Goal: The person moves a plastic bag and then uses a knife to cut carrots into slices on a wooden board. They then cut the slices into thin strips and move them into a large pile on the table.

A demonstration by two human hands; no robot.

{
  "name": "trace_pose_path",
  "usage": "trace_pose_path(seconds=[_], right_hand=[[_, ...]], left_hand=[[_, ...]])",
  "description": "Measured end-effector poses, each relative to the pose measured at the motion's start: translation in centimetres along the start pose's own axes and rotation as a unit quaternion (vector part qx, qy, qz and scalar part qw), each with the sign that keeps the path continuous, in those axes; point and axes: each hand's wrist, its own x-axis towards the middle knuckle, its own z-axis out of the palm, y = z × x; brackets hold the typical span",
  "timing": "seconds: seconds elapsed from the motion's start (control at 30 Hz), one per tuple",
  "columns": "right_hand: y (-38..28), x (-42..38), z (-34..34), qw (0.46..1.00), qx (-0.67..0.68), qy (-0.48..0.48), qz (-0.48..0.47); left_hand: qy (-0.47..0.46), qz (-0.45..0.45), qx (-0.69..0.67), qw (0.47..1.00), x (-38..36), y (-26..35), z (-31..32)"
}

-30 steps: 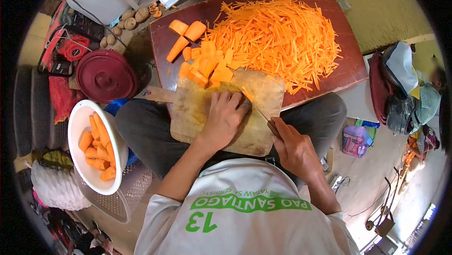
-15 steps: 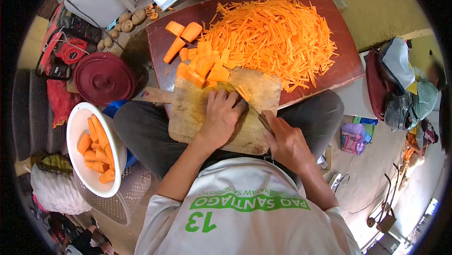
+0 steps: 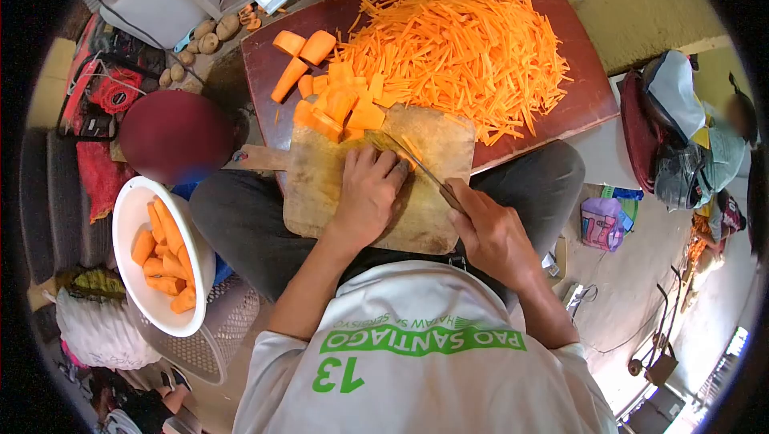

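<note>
In the head view, my right hand (image 3: 495,235) is closed around the handle of a knife (image 3: 426,173), its blade slanting up and left across a worn wooden cutting board (image 3: 320,213). My left hand (image 3: 368,197) lies on the board with curled fingers, pressing down on carrot that is mostly hidden; a bit of orange shows by the fingertips beside the blade. Cut carrot slices (image 3: 336,101) sit at the board's upper left edge. Beyond the board rises a large heap of carrot strips (image 3: 473,57). The board rests over my lap.
A dark red table (image 3: 589,101) bears the heap and several thick carrot chunks (image 3: 290,73). On the left stand a white basin (image 3: 124,254) of peeled carrots (image 3: 167,254) and a round maroon lid (image 3: 176,133). Brown potatoes (image 3: 228,27) lie near the table's left corner.
The view has shifted slightly. My left fingers stay on the carrot, and the knife blade has moved a little beside them. Both hands keep their holds.
</note>
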Motion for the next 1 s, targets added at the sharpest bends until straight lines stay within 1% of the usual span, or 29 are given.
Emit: trace_pose_path(seconds=[0.07,0.17,0.27,0.3,0.4,0.5,0.6,0.8,0.87,0.97,1.0], right_hand=[[0.0,-0.9,-0.5,1.0,-0.012,-0.004,-0.012],[0.7,-0.7,1.0,0.999,0.007,0.025,-0.025],[0.4,0.2,0.7,1.0,-0.011,-0.008,-0.006],[0.2,0.0,0.5,1.0,-0.003,-0.002,-0.006],[-0.1,-0.9,0.0,1.0,0.011,0.005,-0.012],[0.4,-1.1,0.7,1.0,0.013,0.011,-0.013],[0.5,-0.3,0.9,1.0,0.014,0.006,-0.008],[-0.1,-1.1,-0.1,1.0,0.013,0.004,-0.017],[0.4,-0.9,0.7,1.0,0.019,0.012,-0.019],[0.0,-0.3,0.6,1.0,-0.002,0.006,-0.011],[0.0,-0.5,0.5,1.0,0.0,0.017,-0.024]], left_hand=[[0.01,-0.002,0.002,1.0,-0.2,0.0,0.4],[0.021,0.003,-0.006,1.0,-0.4,-0.4,1.1],[0.016,0.014,-0.003,1.0,-0.3,-0.3,0.6],[0.013,0.016,0.001,1.0,-0.2,-0.3,0.3],[0.051,0.03,0.011,0.998,-0.4,-0.4,0.6],[0.022,0.006,0.0,1.0,-0.7,-0.7,0.9],[0.019,-0.01,-0.005,1.0,-0.6,-0.4,0.4],[0.032,0.004,-0.022,0.999,-0.5,-0.3,-0.3],[0.023,-0.005,-0.019,1.0,-0.9,-0.9,0.5],[0.008,-0.01,-0.024,1.0,-0.7,-0.5,-0.1],[0.004,-0.012,-0.026,1.0,-0.5,-0.4,-0.5]])
